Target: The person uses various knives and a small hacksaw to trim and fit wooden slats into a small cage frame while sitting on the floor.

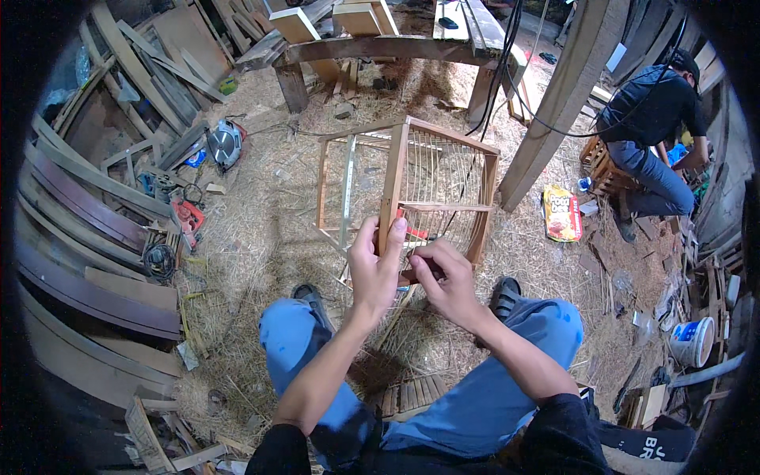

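A wooden cage frame (486,175) with thin slats stands on the floor between my legs. My left hand (377,265) grips its central upright post (393,174), fingers wrapped round it and thumb on its face. A red tool (415,232), partly hidden, shows beside the post just above my hands. My right hand (443,275) is pinched at the post's lower right, close to my left thumb; what it holds is too small to make out.
Wooden bench (372,49) across the back, post (538,138) at right. Circular saw (226,144) and stacked boards (103,293) at left. Yellow-red bag (561,212) and white bucket (689,342) at right. A crouching person (651,134) works at upper right.
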Tool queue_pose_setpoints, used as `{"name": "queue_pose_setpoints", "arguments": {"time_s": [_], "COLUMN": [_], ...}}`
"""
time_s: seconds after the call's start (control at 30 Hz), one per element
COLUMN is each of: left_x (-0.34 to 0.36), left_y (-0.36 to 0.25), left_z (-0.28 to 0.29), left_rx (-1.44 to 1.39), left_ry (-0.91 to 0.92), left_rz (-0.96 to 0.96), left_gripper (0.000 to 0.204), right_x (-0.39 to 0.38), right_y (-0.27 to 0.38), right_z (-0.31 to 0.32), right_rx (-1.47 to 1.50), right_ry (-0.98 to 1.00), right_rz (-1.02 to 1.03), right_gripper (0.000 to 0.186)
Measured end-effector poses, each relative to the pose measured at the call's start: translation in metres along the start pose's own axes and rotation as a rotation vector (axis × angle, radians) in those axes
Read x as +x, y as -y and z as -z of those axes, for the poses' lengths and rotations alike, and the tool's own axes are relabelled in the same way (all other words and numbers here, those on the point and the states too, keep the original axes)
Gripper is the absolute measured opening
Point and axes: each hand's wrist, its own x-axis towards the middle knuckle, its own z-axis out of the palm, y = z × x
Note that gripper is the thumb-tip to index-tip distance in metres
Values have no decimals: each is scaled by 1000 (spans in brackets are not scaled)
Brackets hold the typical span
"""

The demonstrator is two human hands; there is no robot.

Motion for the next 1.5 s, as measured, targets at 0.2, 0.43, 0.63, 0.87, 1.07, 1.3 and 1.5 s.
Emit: {"name": "queue_pose_setpoints", "arguments": {"time_s": [0.2,0.43,0.63,0.87,1.07,1.3,1.5], "left_x": [0,1,0,-5,-8,-8,-12], "left_y": [-1,-6,-3,-7,-9,-3,-15], "left_z": [3,4,3,10,10,11,9], "left_rx": [14,27,-22,-2,22,32,12], "left_ry": [0,52,51,67,74,29,86], "left_rz": [-29,-70,-102,-203,-288,-354,-223], "left_gripper": [36,29,29,32,34,39,37], "right_x": [0,0,1,2,-2,-5,-6], "right_y": [1,2,5,0,5,-1,-2], "right_z": [4,2,4,6,5,2,0], "right_rx": [-43,-42,-69,-7,-65,-91,-66], "right_ry": [64,-15,-41,-53,-90,-108,-131], "right_rz": [-22,20,57,123,122,151,164], "right_gripper": [11,10,12,11,13,15,16]}}
